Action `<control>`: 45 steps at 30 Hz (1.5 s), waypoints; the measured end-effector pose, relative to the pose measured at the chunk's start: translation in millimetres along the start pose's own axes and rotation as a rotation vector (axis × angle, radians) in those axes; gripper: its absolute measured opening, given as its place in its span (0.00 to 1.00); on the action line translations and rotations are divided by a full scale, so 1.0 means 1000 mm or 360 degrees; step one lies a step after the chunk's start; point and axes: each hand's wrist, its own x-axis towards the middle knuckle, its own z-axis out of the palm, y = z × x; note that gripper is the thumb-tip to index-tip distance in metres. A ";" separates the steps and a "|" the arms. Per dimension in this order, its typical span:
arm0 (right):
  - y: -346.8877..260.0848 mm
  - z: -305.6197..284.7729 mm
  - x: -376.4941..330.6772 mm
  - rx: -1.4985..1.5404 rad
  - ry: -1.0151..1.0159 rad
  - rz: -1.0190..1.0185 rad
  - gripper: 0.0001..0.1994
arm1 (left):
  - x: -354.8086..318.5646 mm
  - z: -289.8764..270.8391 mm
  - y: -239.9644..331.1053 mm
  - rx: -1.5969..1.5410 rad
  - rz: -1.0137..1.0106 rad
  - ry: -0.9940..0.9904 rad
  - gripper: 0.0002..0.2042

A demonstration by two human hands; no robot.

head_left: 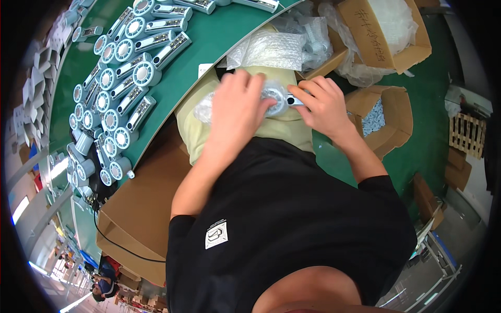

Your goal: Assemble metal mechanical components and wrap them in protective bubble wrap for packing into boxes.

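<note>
Above my lap I hold a pale blue handheld fan point(273, 99), its round head partly showing between my hands. My left hand point(236, 107) is closed over one side of it, with the thumb pressed on the round head. Clear bubble wrap point(203, 108) sticks out past that hand, and I cannot tell how far it covers the fan. My right hand point(324, 107) pinches the narrow end, which has a black round spot, between thumb and fingers. Much of the fan is hidden by my left hand.
Many similar fans point(143, 74), handles with open electronics, crowd the green table point(177, 73) at left. Bubble wrap sheets point(266, 49) lie beyond my knees. At right stand a carton with plastic bags point(381, 34) and a carton of small blue pieces point(389, 117). A brown carton point(146, 193) sits under the table edge.
</note>
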 end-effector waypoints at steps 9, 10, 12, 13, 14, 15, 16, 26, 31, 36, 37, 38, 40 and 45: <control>0.002 -0.046 0.032 0.0203 -0.0318 -0.0466 0.22 | 0.024 -0.037 -0.039 -0.0793 -0.0340 -0.1395 0.20; -0.004 -0.052 0.038 0.0194 -0.0183 -0.0448 0.22 | 0.019 -0.032 -0.043 -0.0982 -0.0376 -0.1375 0.21; -0.014 -0.059 0.055 0.0167 0.0101 -0.0426 0.21 | 0.014 -0.024 -0.052 -0.1347 -0.0443 -0.1306 0.22; -0.017 -0.059 0.060 0.0156 0.0241 -0.0417 0.20 | 0.011 -0.022 -0.056 -0.1529 -0.0478 -0.1262 0.23; -0.021 -0.057 0.059 0.0141 0.0251 -0.0410 0.20 | 0.012 -0.022 -0.054 -0.1524 -0.0459 -0.1269 0.23; -0.026 -0.050 0.054 0.0591 0.0312 -0.0233 0.20 | 0.010 -0.021 -0.045 -0.1498 -0.0384 -0.0901 0.23; -0.029 -0.043 0.048 0.1040 0.0371 -0.0061 0.20 | 0.008 -0.020 -0.033 -0.1461 -0.0306 -0.0526 0.24; -0.051 -0.066 0.034 0.1115 0.0792 -0.0286 0.09 | -0.011 -0.040 0.025 -0.0610 0.0430 0.0700 0.21; -0.007 -0.055 0.004 0.1592 0.0817 0.0033 0.04 | -0.014 -0.041 0.017 -0.1218 0.0215 0.0424 0.14; 0.056 -0.042 -0.013 0.1842 0.1059 0.0688 0.11 | -0.032 -0.008 -0.047 -0.0934 -0.0211 -0.0062 0.14; 0.072 -0.041 -0.010 0.1809 0.1063 0.0919 0.11 | -0.034 0.000 -0.056 -0.0892 -0.0278 -0.0123 0.14; 0.090 -0.037 -0.006 0.1769 0.1065 0.1149 0.12 | -0.035 0.007 -0.061 -0.0849 -0.0344 -0.0182 0.15; 0.148 0.002 -0.008 0.1941 0.1108 0.0952 0.11 | -0.026 0.018 -0.070 -0.0652 -0.0249 -0.0081 0.14; 0.238 0.079 0.030 0.1714 0.1008 0.1316 0.14 | -0.015 0.046 -0.074 -0.0008 -0.0054 0.0313 0.13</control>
